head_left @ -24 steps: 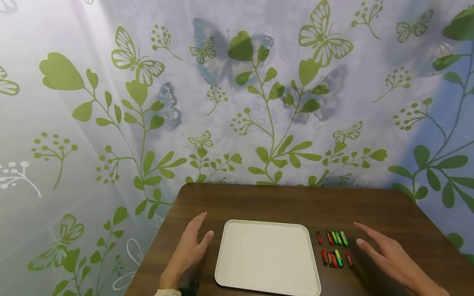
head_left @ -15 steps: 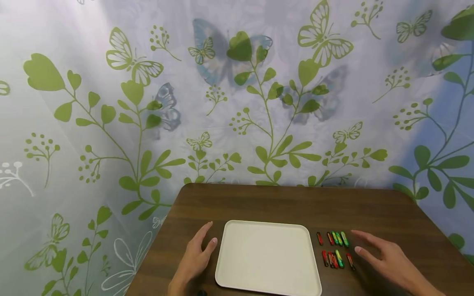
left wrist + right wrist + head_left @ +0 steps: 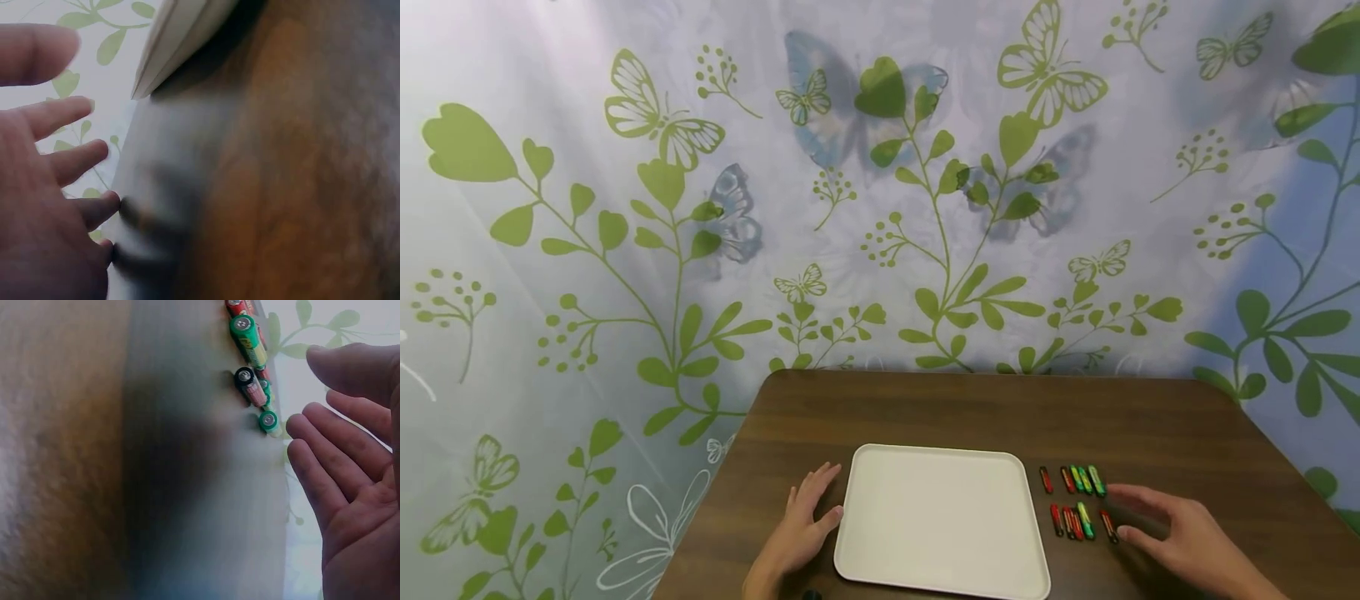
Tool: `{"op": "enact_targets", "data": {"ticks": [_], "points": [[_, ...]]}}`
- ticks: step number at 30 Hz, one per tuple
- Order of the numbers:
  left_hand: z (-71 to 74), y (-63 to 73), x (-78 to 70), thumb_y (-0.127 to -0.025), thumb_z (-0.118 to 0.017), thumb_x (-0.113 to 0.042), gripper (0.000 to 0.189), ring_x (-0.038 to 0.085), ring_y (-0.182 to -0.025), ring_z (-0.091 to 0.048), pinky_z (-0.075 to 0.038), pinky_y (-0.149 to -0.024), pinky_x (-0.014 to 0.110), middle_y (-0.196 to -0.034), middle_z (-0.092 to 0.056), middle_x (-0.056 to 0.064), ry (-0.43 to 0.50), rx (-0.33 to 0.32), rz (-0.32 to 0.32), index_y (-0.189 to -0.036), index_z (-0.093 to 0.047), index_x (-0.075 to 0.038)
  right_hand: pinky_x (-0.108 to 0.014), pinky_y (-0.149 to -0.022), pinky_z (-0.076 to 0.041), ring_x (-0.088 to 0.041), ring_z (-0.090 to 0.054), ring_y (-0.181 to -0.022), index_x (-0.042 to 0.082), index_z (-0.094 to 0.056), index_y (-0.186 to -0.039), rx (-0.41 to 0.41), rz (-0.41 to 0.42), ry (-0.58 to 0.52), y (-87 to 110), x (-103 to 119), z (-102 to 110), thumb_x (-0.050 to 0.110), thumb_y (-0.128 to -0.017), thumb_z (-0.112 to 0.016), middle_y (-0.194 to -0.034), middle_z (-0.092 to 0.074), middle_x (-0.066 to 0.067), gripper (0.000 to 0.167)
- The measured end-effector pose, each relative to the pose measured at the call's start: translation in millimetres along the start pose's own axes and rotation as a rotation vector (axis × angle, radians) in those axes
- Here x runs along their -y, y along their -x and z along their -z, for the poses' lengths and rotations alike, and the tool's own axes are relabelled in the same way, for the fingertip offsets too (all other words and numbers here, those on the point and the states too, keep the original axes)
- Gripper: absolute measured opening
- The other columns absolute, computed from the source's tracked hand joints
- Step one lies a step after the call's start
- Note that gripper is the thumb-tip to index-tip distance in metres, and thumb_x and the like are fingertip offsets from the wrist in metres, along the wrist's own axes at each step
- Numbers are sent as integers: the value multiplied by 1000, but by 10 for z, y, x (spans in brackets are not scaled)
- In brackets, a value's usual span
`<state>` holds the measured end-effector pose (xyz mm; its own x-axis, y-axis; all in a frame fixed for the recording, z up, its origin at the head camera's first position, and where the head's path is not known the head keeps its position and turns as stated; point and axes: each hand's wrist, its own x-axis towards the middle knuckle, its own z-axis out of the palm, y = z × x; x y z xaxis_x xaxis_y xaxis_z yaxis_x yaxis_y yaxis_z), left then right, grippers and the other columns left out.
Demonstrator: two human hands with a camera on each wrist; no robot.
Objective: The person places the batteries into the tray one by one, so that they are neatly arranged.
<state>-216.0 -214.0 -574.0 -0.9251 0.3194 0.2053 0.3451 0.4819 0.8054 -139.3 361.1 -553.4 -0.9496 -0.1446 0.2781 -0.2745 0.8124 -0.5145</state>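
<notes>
Two short rows of small batteries lie on the table right of the white tray (image 3: 940, 521). Some are red and black, others green and yellow. My right hand (image 3: 1183, 533) is at their right side, fingers apart and holding nothing. Its thumb tip is right by a red-and-black battery (image 3: 1108, 527), its fingertips close to a green battery (image 3: 1097, 481). In the right wrist view a green battery (image 3: 269, 422) stands out just beyond the fingertips. My left hand (image 3: 801, 529) is spread at the tray's left edge, its thumb right at the rim and nothing in its grasp.
The brown wooden table (image 3: 970, 408) reaches back to a curtain (image 3: 865, 208) printed with green leaves and butterflies. A small dark object (image 3: 812, 595) shows at the bottom edge, beside the left wrist.
My right hand has lowered and come nearer the batteries, its thumb now beside the rightmost one. My left hand has come down and right, to the tray's edge. Tray and batteries have stayed put.
</notes>
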Motion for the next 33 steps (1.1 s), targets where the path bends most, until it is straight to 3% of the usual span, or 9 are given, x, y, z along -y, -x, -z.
{"op": "enact_targets", "data": {"ticks": [5,9,14,21,24,33], "points": [[-58,3,198,-96,-70,-14,70,62,-163,-16,6,-125,78,-172,-39,30,-3,41,26,-164,-50,-11,-22,-77,-62,10,-68,-108,15,-77,-133,9,43,-32,31,-43,-55,26,-83,-96,-129,-79,3,54],[-21,10,76,-93,-68,-10,72,63,-164,-10,10,-124,79,-172,-34,34,-16,94,48,-163,-50,-6,-22,-79,-61,11,-66,-111,15,-77,-134,39,35,-26,22,-49,-65,27,-81,-97,-130,-79,4,57],[-6,39,-16,-91,-67,-9,71,67,-161,-10,12,-122,81,-170,-33,40,-24,106,33,-160,-53,-4,-25,-80,-62,11,-65,-112,18,-76,-135,120,5,4,-10,-54,-63,33,-81,-96,-131,-79,-12,59],[-8,74,-11,-89,-68,-9,73,71,-158,-5,14,-120,82,-169,-29,44,14,114,6,-161,-53,-7,-10,-81,-54,13,-65,-113,20,-78,-132,21,145,-10,2,-126,-185,18,-74,-99,-127,-79,13,61],[-11,79,-9,-88,-68,-11,74,71,-158,-4,16,-119,82,-169,-28,44,21,115,0,-161,-53,-9,-11,-80,-55,12,-67,-110,22,-79,-131,0,146,-16,13,-136,-213,16,-74,-99,-128,-76,19,61],[-2,71,-61,-88,-69,-10,75,63,-164,-4,13,-125,77,-174,-29,36,-50,139,83,-162,-53,-10,-22,-77,-61,9,-70,-103,23,-81,-126,-25,82,40,45,-84,-213,20,-71,-101,-120,-83,1,59]]}}
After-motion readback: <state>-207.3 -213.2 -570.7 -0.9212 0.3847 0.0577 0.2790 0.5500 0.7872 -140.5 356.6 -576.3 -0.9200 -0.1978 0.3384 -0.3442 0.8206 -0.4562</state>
